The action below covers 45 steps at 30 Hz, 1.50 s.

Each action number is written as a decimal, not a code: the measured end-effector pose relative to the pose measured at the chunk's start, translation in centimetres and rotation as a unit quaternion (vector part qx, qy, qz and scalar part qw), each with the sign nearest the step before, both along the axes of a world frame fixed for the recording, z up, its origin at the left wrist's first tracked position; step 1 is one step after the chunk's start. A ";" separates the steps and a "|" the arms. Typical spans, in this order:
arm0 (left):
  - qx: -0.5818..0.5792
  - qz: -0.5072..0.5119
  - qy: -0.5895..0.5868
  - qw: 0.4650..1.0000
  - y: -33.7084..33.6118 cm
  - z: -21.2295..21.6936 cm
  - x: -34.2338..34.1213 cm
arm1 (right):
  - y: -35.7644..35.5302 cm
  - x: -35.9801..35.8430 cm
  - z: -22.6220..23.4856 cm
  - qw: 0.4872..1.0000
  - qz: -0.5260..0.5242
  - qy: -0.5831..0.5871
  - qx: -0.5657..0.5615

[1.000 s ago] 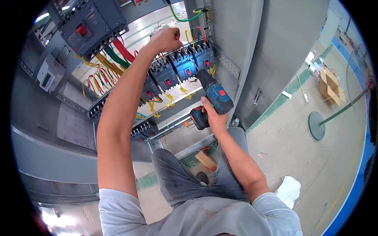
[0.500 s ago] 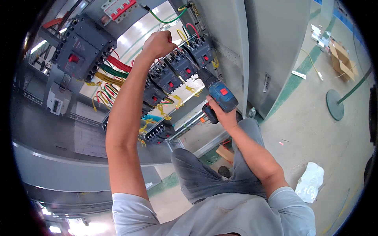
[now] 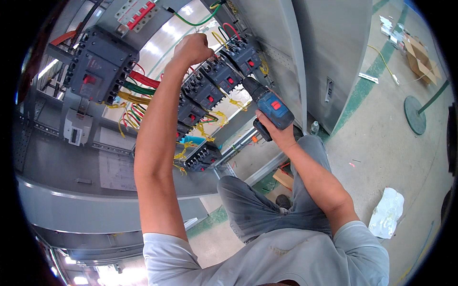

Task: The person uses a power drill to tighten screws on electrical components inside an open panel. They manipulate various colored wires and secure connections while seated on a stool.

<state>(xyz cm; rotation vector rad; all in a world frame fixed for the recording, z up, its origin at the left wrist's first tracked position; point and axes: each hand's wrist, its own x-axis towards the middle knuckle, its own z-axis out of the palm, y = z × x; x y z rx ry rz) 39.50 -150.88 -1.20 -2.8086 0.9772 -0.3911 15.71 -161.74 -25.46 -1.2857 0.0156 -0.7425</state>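
My right hand [image 3: 276, 131] is wrapped round the grip of a blue and black cordless drill [image 3: 275, 110]. The drill's long bit points up and left, toward the circuit breakers. Over the far terminals of the row, my left hand [image 3: 194, 49] is closed, its fingers curled; whatever they pinch is hidden. Below that hand lies a dark circuit breaker [image 3: 220, 75] with a red switch. Another breaker [image 3: 244, 56] sits to its right, with yellow, black and red wires [image 3: 231, 32] rising from its far end. My left forearm covers part of the row.
A larger breaker [image 3: 98, 69] with thick red, green and yellow cables stands at the left. Beyond it is a red-levered switch [image 3: 137, 15]. The grey cabinet door [image 3: 329, 52] rises at the right. On the floor are a cardboard box [image 3: 420, 59] and a round stand base [image 3: 414, 116].
The whole view has shifted slightly, so things appear a little farther right and lower. Both hands stay at nearly the same places by the breakers, the drill still in my right hand.
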 end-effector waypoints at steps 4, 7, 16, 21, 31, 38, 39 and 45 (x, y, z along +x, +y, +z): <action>-0.009 0.010 0.014 1.000 -0.3 0.1 0.2 | -0.5 0.0 -0.5 1.000 0.014 0.017 -0.005; -0.017 0.011 0.034 0.999 -0.4 0.4 0.6 | -1.0 0.2 -0.7 1.000 0.011 0.022 -0.012; -0.002 0.001 -0.009 1.000 -0.7 -0.1 0.3 | -1.4 -0.1 -0.3 0.998 0.042 0.024 0.050; 0.018 0.024 0.014 0.999 -1.2 0.3 0.2 | -1.4 -0.2 -0.5 0.995 0.069 0.050 0.060; 0.034 0.038 -0.006 0.999 -1.7 -0.3 -0.1 | -1.0 -0.2 0.0 0.999 -0.014 -0.015 -0.044; 0.046 0.019 0.004 0.999 -1.5 -0.2 0.6 | -0.3 0.1 -0.2 1.000 0.001 -0.008 -0.007; 0.040 0.024 0.007 0.999 -1.3 -0.3 0.5 | -0.5 -0.1 0.2 1.000 0.009 -0.008 -0.015; 0.036 0.033 0.019 0.999 -1.7 -0.3 0.0 | -4.3 -2.3 5.8 0.995 0.014 0.064 -0.081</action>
